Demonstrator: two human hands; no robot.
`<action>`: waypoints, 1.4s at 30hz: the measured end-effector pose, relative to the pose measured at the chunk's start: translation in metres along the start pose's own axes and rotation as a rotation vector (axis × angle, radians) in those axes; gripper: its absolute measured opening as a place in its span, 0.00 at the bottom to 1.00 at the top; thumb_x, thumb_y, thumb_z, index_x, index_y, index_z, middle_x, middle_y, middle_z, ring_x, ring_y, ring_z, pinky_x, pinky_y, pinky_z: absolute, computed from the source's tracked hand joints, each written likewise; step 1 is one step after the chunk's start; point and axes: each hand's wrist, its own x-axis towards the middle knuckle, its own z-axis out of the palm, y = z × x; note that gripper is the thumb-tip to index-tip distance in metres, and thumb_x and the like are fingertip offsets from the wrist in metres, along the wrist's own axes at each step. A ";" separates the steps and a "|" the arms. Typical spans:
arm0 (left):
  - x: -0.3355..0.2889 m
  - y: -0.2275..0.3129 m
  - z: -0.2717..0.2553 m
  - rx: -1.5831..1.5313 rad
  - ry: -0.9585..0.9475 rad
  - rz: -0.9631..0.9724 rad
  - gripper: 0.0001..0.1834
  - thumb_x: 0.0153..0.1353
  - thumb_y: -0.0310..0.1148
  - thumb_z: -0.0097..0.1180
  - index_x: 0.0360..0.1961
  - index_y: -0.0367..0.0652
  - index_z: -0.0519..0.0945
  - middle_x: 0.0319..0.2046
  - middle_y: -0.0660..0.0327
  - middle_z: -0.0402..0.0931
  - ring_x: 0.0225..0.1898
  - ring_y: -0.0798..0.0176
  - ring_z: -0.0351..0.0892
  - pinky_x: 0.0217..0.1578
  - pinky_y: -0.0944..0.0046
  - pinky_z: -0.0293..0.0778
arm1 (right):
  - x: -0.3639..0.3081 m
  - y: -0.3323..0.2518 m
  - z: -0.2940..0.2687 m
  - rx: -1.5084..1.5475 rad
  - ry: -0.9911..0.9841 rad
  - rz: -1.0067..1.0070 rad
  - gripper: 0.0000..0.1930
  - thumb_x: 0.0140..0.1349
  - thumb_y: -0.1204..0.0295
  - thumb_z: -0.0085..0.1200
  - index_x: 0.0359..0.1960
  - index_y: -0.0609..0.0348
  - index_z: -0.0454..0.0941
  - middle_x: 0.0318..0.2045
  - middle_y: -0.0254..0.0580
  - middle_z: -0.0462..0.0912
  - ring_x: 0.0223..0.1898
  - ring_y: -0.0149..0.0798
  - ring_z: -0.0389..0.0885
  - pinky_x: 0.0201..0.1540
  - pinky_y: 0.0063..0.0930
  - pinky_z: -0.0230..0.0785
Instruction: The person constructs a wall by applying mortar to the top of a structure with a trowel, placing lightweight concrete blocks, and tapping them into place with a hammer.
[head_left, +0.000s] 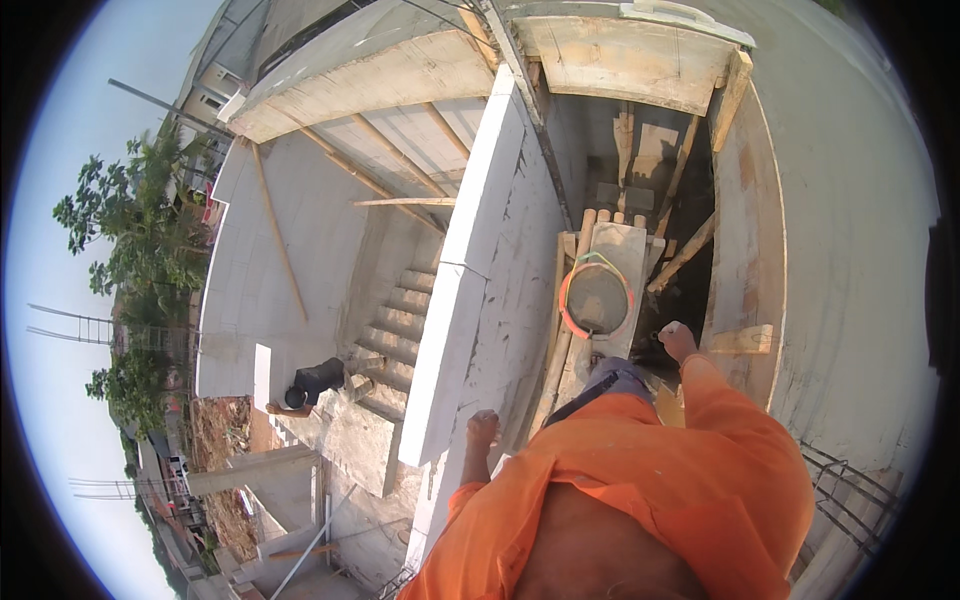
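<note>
My left hand (pixel 483 430) is curled closed beside the white block wall (pixel 470 270), and nothing shows in it. On the other side, my right hand (pixel 678 342) is closed in a fist near the wooden panel; whether it holds anything is hidden. Ahead of me, between the two hands, a round bucket (pixel 567 312) with an orange rim and a yellow-green rope handle stands on a plank platform (pixel 618 240). Grey wet-looking mix (pixel 597 300) fills it. Neither hand touches the bucket.
A dark gap with slanted wooden props (pixel 686 250) lies right of the platform. Formwork panels (pixel 745 230) border a grey slab (pixel 840 300). Below left of the wall are concrete stairs (pixel 405 310) and another person (pixel 318 382) bending by a white block (pixel 262 372). Rebar (pixel 850 490) sticks out at lower right.
</note>
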 end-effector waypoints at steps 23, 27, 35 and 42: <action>0.025 -0.241 -0.026 0.866 0.055 0.479 0.07 0.55 0.30 0.50 0.27 0.45 0.81 0.28 0.56 0.79 0.33 0.55 0.81 0.31 0.55 0.77 | -0.103 0.024 0.042 -0.627 -0.332 -0.538 0.07 0.50 0.69 0.53 0.24 0.57 0.83 0.26 0.51 0.81 0.32 0.54 0.82 0.35 0.46 0.74; 0.023 -0.254 -0.017 0.726 0.030 0.389 0.07 0.55 0.31 0.50 0.27 0.45 0.81 0.28 0.56 0.79 0.33 0.55 0.81 0.31 0.55 0.77 | -0.098 0.040 0.039 -0.762 -0.316 -0.683 0.07 0.49 0.70 0.53 0.21 0.58 0.80 0.21 0.48 0.80 0.27 0.51 0.82 0.32 0.43 0.74; 0.026 -0.252 -0.009 0.597 0.016 0.329 0.08 0.55 0.31 0.50 0.27 0.45 0.81 0.28 0.56 0.79 0.32 0.56 0.81 0.30 0.55 0.77 | -0.108 0.043 0.044 -0.771 -0.367 -0.577 0.07 0.51 0.71 0.52 0.24 0.59 0.81 0.19 0.45 0.80 0.23 0.45 0.82 0.27 0.39 0.74; 0.029 -0.253 -0.009 0.549 0.016 0.293 0.08 0.55 0.32 0.50 0.27 0.44 0.81 0.27 0.56 0.79 0.31 0.56 0.81 0.29 0.56 0.77 | -0.106 -0.005 0.043 -0.808 -0.434 -0.560 0.11 0.53 0.68 0.49 0.22 0.59 0.81 0.19 0.47 0.81 0.25 0.49 0.81 0.31 0.41 0.73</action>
